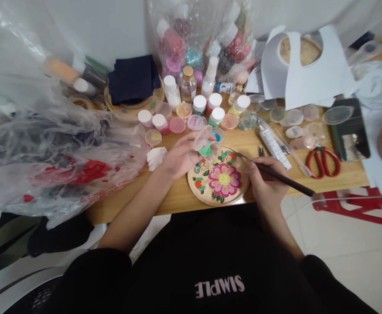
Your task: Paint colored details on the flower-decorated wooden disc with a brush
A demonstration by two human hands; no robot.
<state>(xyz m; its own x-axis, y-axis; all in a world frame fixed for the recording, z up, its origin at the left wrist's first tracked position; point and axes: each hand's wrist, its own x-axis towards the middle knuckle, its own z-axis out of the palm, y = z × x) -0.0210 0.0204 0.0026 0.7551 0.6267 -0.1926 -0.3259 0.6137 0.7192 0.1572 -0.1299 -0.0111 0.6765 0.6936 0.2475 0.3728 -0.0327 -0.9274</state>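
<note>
My left hand (186,155) grips a small clear plastic cup (206,150) with green paint in it, tilted above the back left of a round wooden board. The round board (196,192) lies near the table's front edge. On it is a raised flower design (224,179) with pink petals, a yellow centre, green leaves and orange-red buds. In my right hand (267,181) is a slim dark-handled tool (287,178), its thin tip close to the board's back right edge. Whether the tip touches the board I cannot tell. Part of the design is hidden behind the cup.
Behind the board stand several white-capped paint jars (216,117) and open cups. Red-handled pliers (323,163), a white tube (274,144) and a black phone (351,131) lie to the right. Plastic bags (89,170) crowd the left; a crumpled tissue (156,158) sits by my left wrist.
</note>
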